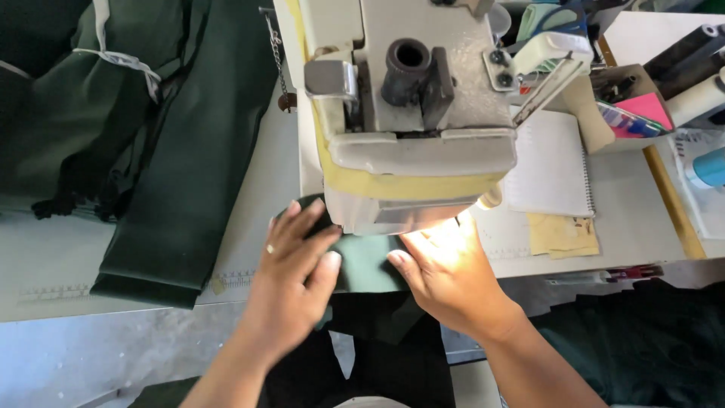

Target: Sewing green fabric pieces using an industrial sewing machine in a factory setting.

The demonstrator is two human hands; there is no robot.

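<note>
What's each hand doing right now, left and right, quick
Left hand: open, fingers flat on the dark green fabric.
Right hand: open, pressing the same fabric under the sewing machine.

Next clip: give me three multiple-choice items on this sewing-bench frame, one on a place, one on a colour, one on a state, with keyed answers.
1. Where does the spiral notebook lie?
A. right of the sewing machine
B. on the folded fabric at left
C. on the floor

2. What colour is the fabric piece under the hands?
A. white
B. dark green
C. pink

3. How does the left hand rest?
A. clenched in a fist
B. lifted off the bench
C. flat, fingers spread on the fabric piece

Answers: 1 A, it lies on the table right of the machine. 2 B, dark green shows between both hands. 3 C, like the right hand, it presses down open.
</note>
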